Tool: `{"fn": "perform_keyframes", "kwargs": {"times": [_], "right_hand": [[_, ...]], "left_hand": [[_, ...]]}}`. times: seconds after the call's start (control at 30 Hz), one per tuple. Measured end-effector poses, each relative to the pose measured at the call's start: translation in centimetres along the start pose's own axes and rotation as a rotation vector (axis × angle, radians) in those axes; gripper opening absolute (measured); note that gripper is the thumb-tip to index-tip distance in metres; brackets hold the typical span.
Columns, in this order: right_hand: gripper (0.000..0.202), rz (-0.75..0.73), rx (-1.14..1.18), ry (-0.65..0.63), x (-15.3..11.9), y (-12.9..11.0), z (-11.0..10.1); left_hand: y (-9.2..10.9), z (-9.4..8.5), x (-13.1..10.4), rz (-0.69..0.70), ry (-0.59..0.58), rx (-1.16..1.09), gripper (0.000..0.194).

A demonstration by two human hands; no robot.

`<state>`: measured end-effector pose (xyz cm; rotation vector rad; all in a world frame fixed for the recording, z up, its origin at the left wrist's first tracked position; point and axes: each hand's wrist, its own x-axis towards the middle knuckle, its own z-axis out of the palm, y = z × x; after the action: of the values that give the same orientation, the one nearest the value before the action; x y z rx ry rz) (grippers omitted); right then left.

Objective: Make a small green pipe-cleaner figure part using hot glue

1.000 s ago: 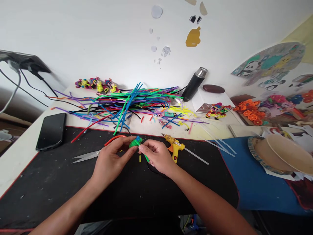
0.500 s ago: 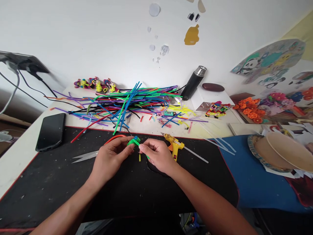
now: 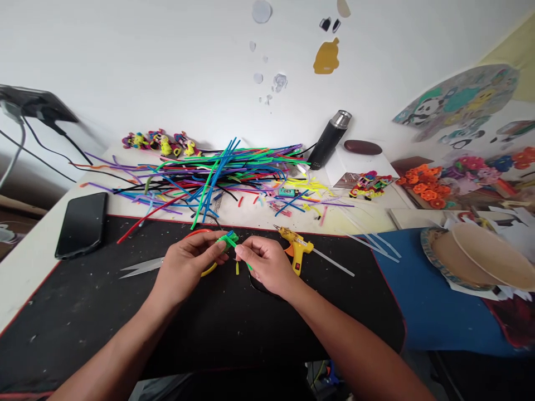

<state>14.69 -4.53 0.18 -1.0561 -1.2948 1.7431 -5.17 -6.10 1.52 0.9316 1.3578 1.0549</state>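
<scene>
My left hand (image 3: 184, 264) pinches a small green and blue piece of bent pipe cleaner (image 3: 229, 238) between thumb and fingers. From that piece a green strand runs across to my right hand (image 3: 267, 263), whose thumb and fingers are closed on it. Its end shows below my right fingers. Scissors (image 3: 142, 268) lie partly under my left hand, blades pointing left. Just right of my right hand rests a yellow hot glue gun (image 3: 297, 248) with a clear glue stick in its back. A short yellow scrap (image 3: 237, 268) lies on the black mat between my hands.
A heap of colourful pipe cleaners (image 3: 217, 172) spreads behind the black mat (image 3: 234, 328). A phone (image 3: 82, 224) lies left; a black flask (image 3: 330, 140) and small figures (image 3: 370, 185) stand at the back right. A bowl (image 3: 493, 253) sits on the right beside loose glue sticks (image 3: 378, 245).
The green and blue piece has turned slightly in my left fingers, and more of the scissors' handle shows below that hand. Both hands keep their hold; the whole view has shifted a little.
</scene>
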Motion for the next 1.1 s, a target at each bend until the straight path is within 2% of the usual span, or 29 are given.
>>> {"fn": "perform_keyframes", "kwargs": {"times": [0.23, 0.43, 0.73, 1.1], "right_hand": [[0.045, -0.014, 0.037, 0.006, 0.2, -0.1, 0.3], [0.047, -0.027, 0.064, -0.008, 0.3, -0.3, 0.2], [0.047, -0.026, 0.110, -0.026, 0.3, -0.2, 0.2], [0.041, 0.046, 0.179, -0.051, 0.0, -0.2, 0.2]], "left_hand": [[0.8, 1.0, -0.2, -0.084, -0.006, -0.294, 0.041], [1.2, 1.3, -0.6, -0.147, -0.063, -0.424, 0.040], [1.8, 1.2, -1.4, -0.255, -0.176, -0.449, 0.038], [1.7, 0.3, -2.3, -0.273, -0.235, -0.414, 0.038]]}}
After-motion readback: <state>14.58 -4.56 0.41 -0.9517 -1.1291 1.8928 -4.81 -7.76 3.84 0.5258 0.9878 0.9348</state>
